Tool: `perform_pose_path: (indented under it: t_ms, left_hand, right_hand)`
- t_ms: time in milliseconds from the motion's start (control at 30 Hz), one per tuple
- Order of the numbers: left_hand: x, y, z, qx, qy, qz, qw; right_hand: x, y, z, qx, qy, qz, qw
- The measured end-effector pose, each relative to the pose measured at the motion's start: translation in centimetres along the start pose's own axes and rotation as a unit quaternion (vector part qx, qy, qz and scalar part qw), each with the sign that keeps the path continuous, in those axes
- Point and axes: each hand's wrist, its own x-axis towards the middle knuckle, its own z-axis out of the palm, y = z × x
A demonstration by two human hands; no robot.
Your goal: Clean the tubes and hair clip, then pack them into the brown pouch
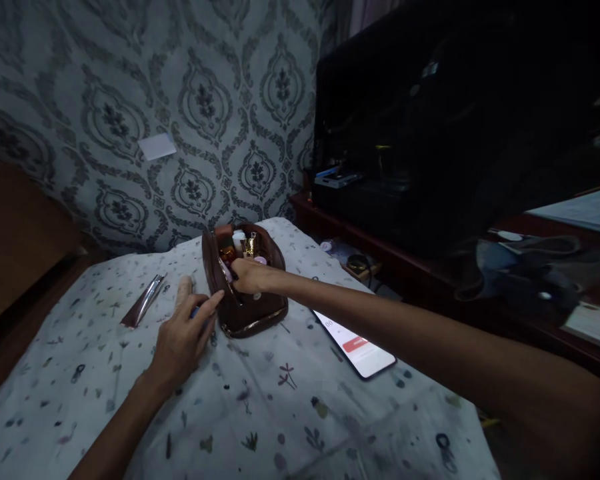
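A brown zip pouch (253, 319) stands unzipped on the patterned bedsheet, filled with small items. Among them are a white-capped bottle (239, 241) and a gold-coloured piece (251, 245). My right hand (251, 276) reaches into the pouch from the right, its fingertips hidden among the contents. Beside the pouch's left side is my left hand (179, 341), back up, its index finger by the pouch's edge. A bit of blue (195, 312) shows between its fingers. A pale, rounded beige tip (184, 288) sticks up there; whether it is a wrapped finger or a held item is unclear.
Left of my hands lies a shiny, flat tube (143, 301). A phone (367, 350) with a lit screen lies under my right forearm. A dark television (390, 133) stands on a reddish-brown cabinet (415, 267) at the right. Patterned wallpaper (205, 100) rises behind the bed.
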Motion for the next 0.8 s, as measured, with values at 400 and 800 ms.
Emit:
perform_pose_path:
  t_ms: [400,800]
  left_hand:
    - [-4.6,-13.2,-2.6,0.105,-0.123,-0.335,0.928]
    - [-4.7,-17.3,1.4,0.143,-0.315,-0.395,0.851]
  right_hand:
    - [0.1,0.5,0.4,-0.141,-0.065,-0.053,0.986]
    - [-3.3,-1.2,0.9,-0.119,0.19,-0.109,0.968]
